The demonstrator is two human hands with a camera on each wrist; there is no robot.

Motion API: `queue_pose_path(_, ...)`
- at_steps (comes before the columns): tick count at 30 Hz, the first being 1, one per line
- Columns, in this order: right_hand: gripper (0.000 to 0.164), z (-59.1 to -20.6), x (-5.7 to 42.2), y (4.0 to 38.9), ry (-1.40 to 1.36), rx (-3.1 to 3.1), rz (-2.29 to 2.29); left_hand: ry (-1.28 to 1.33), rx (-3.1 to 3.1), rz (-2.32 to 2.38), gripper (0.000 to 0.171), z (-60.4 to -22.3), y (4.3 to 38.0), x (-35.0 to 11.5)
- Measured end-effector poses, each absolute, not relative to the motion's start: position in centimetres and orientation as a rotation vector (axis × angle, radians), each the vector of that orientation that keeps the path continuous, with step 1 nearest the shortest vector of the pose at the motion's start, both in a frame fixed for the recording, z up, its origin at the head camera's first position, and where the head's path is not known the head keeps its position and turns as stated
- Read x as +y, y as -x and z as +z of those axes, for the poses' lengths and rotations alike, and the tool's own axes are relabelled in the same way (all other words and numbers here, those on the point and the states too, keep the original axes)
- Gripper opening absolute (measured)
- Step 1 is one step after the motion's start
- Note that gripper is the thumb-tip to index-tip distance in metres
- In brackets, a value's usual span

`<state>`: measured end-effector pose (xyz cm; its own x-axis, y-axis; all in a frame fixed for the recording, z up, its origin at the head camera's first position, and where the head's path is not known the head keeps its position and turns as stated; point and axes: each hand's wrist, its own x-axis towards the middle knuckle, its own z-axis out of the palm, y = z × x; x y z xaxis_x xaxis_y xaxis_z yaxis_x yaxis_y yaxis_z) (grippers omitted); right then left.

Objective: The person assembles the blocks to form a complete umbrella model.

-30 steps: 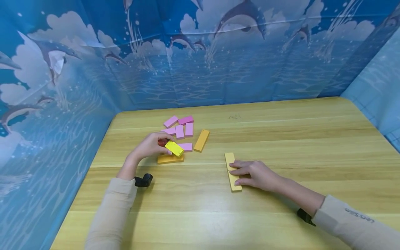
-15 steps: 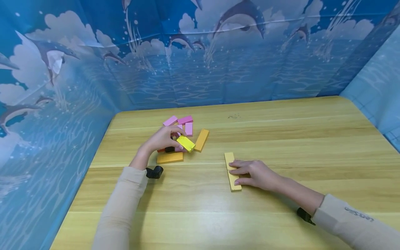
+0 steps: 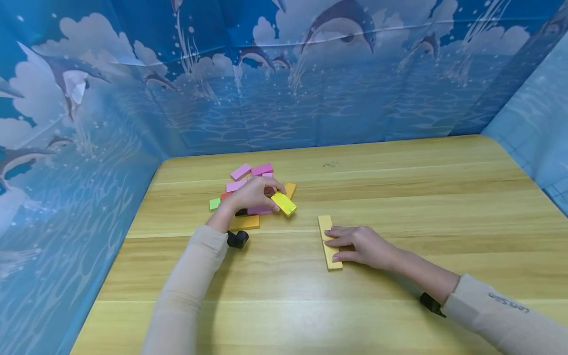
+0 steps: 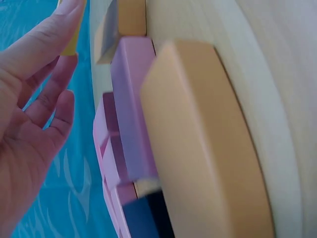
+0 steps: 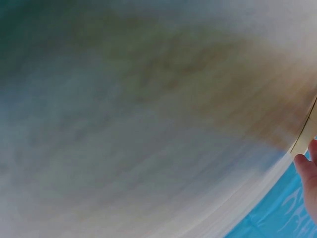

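Blue dolphin-printed fabric point(image 3: 266, 113) borders the far and left edges of a wood-grained table point(image 3: 421, 192). One bright yellow rectangular block point(image 3: 283, 203), pinched in the grip of the left hand point(image 3: 253, 195), is above the table, nearer its left edge than its right. The right hand point(image 3: 361, 246), fingers spread, touches two pale-yellow rectangular blocks point(image 3: 326, 225) lying end to end. Toward the far left corner lie at least five pink blocks point(image 3: 241, 171), two orange blocks point(image 3: 248, 223), one lime-green block point(image 3: 215, 203).

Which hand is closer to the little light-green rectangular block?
Left. The left hand is a little right of the light-green block; the right hand is much farther right, touching two pale-yellow rectangular blocks.
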<state>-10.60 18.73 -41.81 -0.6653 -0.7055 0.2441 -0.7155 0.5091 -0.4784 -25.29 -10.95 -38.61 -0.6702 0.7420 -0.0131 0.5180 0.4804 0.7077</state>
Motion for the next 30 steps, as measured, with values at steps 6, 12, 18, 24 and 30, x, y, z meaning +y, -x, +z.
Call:
queue_pose_path(6, 0.039, -41.7, 18.8, 10.7, -1.279, -2.718, 0.866, -1.094, 2.389, 0.975, 0.041, -38.7, 25.7, -9.2)
queue_pose_path(12, 0.04, -41.7, 18.8, 10.7, -1.279, -2.727, 0.866, -1.134, 2.407, 0.933, 0.04, -39.0, 25.9, -8.0)
queue_pose_path(18, 0.04, -41.8, 18.7, 10.7, -1.261, -2.751, 0.87, -1.18, 2.423, 0.877, 0.04, -39.5, 25.9, -6.6)
queue_pose_path(24, 0.04, -41.7, 18.7, 10.6, -1.258, -2.75, 0.866, -1.215, 2.429, 0.841, 0.039, -40.1, 25.8, -5.5)
queue_pose_path(30, 0.04, -41.7, 18.7, 10.6, -1.259, -2.726, 0.868, -1.221, 2.43, 0.824, 0.039, -40.5, 25.6, -4.7)
